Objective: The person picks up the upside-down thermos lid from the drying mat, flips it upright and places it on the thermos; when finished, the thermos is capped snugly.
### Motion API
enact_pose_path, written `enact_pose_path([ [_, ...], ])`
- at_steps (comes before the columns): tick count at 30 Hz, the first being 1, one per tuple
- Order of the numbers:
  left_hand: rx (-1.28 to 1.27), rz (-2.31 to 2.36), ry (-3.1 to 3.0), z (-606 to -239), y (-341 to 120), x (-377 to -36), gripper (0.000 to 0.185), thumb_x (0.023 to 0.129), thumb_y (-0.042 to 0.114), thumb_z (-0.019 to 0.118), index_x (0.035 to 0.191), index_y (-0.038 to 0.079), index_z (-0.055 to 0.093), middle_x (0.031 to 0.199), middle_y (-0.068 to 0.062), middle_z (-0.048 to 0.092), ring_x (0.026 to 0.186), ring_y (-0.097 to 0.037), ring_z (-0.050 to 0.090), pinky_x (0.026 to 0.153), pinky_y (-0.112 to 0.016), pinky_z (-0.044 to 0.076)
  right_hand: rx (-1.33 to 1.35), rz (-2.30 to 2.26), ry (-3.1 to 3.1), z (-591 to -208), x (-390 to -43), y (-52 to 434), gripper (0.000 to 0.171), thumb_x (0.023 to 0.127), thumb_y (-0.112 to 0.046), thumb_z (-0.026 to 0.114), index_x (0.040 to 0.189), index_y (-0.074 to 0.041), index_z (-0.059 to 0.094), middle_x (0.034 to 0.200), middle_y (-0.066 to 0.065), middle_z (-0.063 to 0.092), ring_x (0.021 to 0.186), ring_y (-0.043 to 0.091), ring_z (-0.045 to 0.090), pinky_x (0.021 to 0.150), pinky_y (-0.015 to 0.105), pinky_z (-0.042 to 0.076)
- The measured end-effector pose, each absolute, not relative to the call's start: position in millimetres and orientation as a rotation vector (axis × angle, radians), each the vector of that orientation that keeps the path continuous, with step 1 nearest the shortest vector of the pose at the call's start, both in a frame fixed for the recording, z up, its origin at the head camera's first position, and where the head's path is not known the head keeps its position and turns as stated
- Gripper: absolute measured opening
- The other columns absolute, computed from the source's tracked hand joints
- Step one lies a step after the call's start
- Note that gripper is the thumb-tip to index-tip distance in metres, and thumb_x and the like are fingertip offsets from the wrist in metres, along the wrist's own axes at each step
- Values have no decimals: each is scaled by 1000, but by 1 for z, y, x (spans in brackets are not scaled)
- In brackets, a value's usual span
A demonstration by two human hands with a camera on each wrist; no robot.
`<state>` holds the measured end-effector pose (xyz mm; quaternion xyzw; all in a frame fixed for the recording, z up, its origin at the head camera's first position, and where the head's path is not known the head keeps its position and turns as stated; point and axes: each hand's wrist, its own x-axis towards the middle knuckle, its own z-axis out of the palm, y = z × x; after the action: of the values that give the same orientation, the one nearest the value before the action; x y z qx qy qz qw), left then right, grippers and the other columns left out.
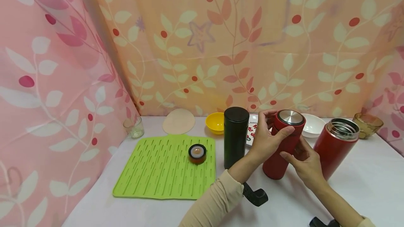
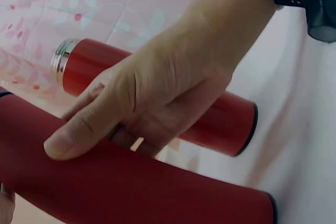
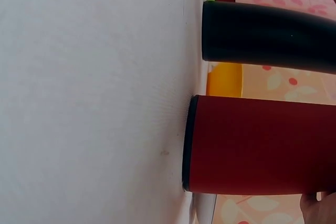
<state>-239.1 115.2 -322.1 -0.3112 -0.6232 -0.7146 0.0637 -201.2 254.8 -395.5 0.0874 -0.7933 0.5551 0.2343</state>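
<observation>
A red flask (image 1: 279,157) with a steel-topped lid (image 1: 290,117) stands slightly tilted on the white table (image 1: 363,188). My left hand (image 1: 268,134) grips its upper part, thumb across the front and fingers behind. My right hand (image 1: 301,160) holds the flask's body from the right side. In the left wrist view the held red flask (image 2: 136,184) fills the bottom, with my left hand (image 2: 152,103) wrapped over it. The right wrist view shows the red flask's base (image 3: 252,145) on the table, with a fingertip at the lower right corner.
A second red flask (image 1: 334,148) with no lid stands to the right and a black flask (image 1: 235,137) to the left. A green mat (image 1: 164,171) bears a small round cap (image 1: 197,153). Yellow bowl (image 1: 215,122), white bowl (image 1: 313,125), amber bowl (image 1: 367,124), glass (image 1: 134,128) line the back.
</observation>
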Motion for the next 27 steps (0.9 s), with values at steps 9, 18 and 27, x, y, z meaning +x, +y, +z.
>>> enact_pose_path([
  [9, -884, -2104, -1905, -322, 117, -239, 52, 81, 14, 69, 125, 15, 42, 118, 6, 51, 104, 4, 47, 91, -18, 44, 236, 1510, -2196, -397, -201, 256, 76, 83, -4, 64, 145, -25, 27, 117, -31, 51, 100, -14, 53, 77, 5, 46],
  [18, -700, -1991, -1936, -319, 125, -239, 63, 65, 19, 84, 117, 18, 48, 112, 11, 50, 98, 6, 46, 79, -14, 48, 228, 1458, -2200, -396, -201, 255, 76, 83, -6, 66, 145, -25, 26, 119, -33, 48, 99, -17, 51, 77, 3, 45],
  [27, -950, -2010, -1868, -313, 109, -233, 52, 78, 5, 71, 124, 4, 48, 115, -11, 58, 99, 1, 53, 90, -15, 46, 249, 1496, -2184, -395, -201, 254, 78, 82, -1, 66, 145, -24, 27, 118, -31, 50, 99, -12, 53, 78, 4, 46],
])
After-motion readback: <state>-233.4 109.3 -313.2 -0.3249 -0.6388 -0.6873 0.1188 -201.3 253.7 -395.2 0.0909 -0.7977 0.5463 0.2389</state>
